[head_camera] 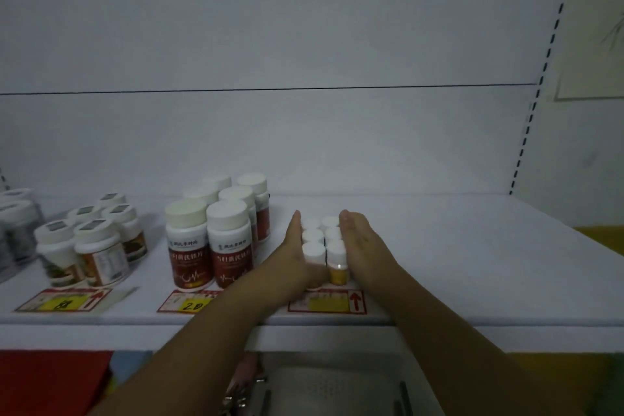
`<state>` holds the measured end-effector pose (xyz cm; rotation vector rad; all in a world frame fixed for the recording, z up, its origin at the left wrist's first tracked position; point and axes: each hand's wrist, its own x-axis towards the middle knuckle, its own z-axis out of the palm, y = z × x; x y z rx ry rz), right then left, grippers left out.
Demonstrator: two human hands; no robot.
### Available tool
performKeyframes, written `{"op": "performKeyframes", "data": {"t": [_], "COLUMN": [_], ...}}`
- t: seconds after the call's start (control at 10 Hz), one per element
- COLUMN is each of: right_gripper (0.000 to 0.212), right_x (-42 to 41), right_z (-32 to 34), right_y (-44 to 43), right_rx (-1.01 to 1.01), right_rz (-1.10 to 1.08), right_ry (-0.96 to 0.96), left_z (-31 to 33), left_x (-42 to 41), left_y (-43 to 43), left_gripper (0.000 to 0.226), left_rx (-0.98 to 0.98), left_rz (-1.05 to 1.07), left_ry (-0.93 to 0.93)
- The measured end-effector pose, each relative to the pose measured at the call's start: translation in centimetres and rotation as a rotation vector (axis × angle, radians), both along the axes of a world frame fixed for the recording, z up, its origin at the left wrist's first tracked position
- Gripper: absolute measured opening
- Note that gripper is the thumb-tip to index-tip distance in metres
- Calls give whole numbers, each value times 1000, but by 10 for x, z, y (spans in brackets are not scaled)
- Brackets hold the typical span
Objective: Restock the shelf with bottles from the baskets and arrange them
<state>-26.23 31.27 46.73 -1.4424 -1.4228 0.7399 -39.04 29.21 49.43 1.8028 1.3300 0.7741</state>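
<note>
On the white shelf (456,246), the left hand (297,250) and right hand (358,243), flat and open-palmed, press the small bottles (312,252) between them, squaring the block; next comes releasing gently.

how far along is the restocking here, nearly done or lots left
Done: red-label bottles and squat bottles stand grouped behind their price tags. In hand: the left hand and right hand press flat on either side of six small bottles, squaring two rows above a tag. Left: the shelf is bare to the right. The basket below shows no bottles, though only part is visible.
</note>
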Motion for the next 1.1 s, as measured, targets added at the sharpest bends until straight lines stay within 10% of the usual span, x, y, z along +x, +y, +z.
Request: {"op": "performKeyframes", "data": {"t": [0.9, 1.1], "right_gripper": [60, 58], "right_x": [-9, -9], "right_z": [8, 13], "right_y": [-13, -18], "right_rx": [-92, 18], "right_rz": [-58, -222], "right_ry": [-171, 66], "left_z": [15, 17], "left_x": [-5, -10], "left_y": [-2, -4], "left_gripper": [101, 92], "left_rx": [-160, -146], "left_rz": [-80, -89], "left_ry": [-1, -206]}}
